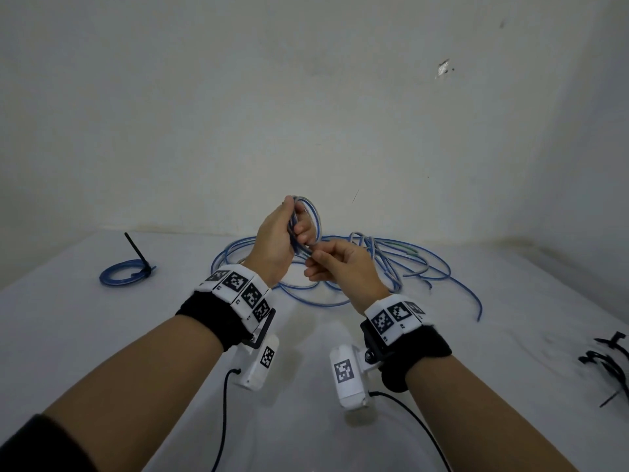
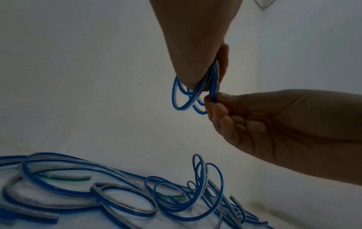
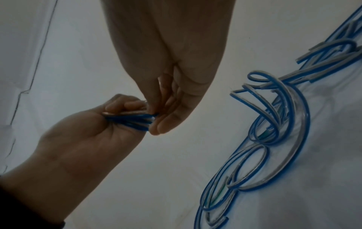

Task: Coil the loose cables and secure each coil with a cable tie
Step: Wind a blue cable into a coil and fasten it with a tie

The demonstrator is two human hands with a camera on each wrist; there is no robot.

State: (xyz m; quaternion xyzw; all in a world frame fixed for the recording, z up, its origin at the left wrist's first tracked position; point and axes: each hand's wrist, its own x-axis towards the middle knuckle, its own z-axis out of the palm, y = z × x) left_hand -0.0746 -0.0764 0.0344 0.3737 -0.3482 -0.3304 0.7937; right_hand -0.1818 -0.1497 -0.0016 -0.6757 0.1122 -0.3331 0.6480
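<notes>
1. Both forearms reach out over the white desk (image 1: 102, 335), each wrist strapped with a black band and a white camera block.
2. Left hand (image 1: 274, 238) is raised above the desk, its fingers curled round a small blue coil (image 1: 308, 219) of several loops, which stands upright in its grip.
3. Right hand (image 1: 343, 267) sits just beside and slightly lower than the left, thumb and forefinger pinching the lower run of that same coil; the other fingers are folded into the palm.
4. From the left wrist view, the loops (image 2: 183, 96) hang below the left hand's fingertips, touching the right hand's pinch.
5. Beyond and beneath both hands, a tangle of loose cables (image 1: 391, 264), blue and grey, sprawls across the desk, apart from the held coil.
6. Far to the left lies a finished coil (image 1: 122, 275), bound with a black cable tie (image 1: 138, 253) whose tail sticks up.
7. Spare cable ties (image 1: 609, 362) lie at the desk's right edge, well apart from the hands.
</notes>
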